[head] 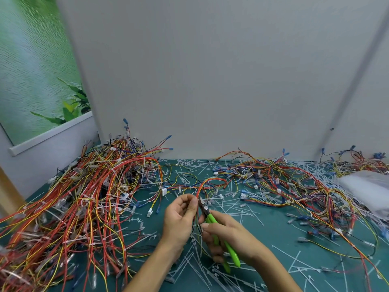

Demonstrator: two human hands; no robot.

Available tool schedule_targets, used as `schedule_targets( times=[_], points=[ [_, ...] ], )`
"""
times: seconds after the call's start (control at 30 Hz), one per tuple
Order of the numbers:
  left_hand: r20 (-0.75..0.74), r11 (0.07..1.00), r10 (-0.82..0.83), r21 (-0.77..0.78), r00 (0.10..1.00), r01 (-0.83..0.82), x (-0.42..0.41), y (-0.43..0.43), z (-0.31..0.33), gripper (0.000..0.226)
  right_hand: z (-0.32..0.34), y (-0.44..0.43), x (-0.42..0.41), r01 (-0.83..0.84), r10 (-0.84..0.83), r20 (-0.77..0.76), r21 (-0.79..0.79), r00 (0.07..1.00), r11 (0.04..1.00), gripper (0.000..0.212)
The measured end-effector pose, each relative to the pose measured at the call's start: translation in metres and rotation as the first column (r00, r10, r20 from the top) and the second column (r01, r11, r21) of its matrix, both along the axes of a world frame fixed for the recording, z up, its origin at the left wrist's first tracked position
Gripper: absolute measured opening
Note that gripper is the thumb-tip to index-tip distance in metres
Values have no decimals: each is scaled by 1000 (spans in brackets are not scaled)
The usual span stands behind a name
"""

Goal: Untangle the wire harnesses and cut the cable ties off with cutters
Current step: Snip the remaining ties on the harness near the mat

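Note:
My left hand (180,218) pinches a bundle of orange and yellow wires, a wire harness (207,183) that arches up and away over the green mat. My right hand (228,236) grips green-handled cutters (221,239). Their metal jaws (202,204) sit right against the harness beside my left fingertips. A cable tie at the jaws is too small to make out. A big tangled pile of red, orange and yellow harnesses (84,197) lies to the left.
A green mat (280,232) covers the table, strewn with cut white cable ties (231,209). Looser harnesses (294,182) spread across the right. A white plastic bag (366,186) lies at the far right. Grey panels stand close behind.

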State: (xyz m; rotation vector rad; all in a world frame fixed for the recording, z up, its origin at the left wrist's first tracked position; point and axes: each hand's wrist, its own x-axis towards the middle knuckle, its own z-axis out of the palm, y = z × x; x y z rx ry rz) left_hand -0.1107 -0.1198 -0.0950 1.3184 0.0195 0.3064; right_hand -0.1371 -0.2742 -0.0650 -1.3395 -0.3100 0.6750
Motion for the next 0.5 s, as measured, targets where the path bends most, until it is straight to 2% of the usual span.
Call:
schedule_targets(
  times=[0.1,0.23,0.33,0.43,0.5],
  points=[
    [27,998,-5,65,1000,4,-2,-1,0,5,1,-2,0,12,-12,1,15,1000,1000,24],
    [21,998,1,66,1000,-2,-3,-2,4,4,4,-3,0,16,-15,36,-14,999,1000,23],
    [31,998,2,63,1000,-4,-5,-2,6,2,4,-1,-1,36,-36,-10,0,999,999,21],
    [83,990,-13,139,997,1,-8,-5,7,2,2,-2,7,158,-151,-113,61,982,986,15],
    [98,989,-43,148,994,28,-12,-9,9,7,-2,-7,16,328,-311,-168,79,935,941,8]
  ],
)
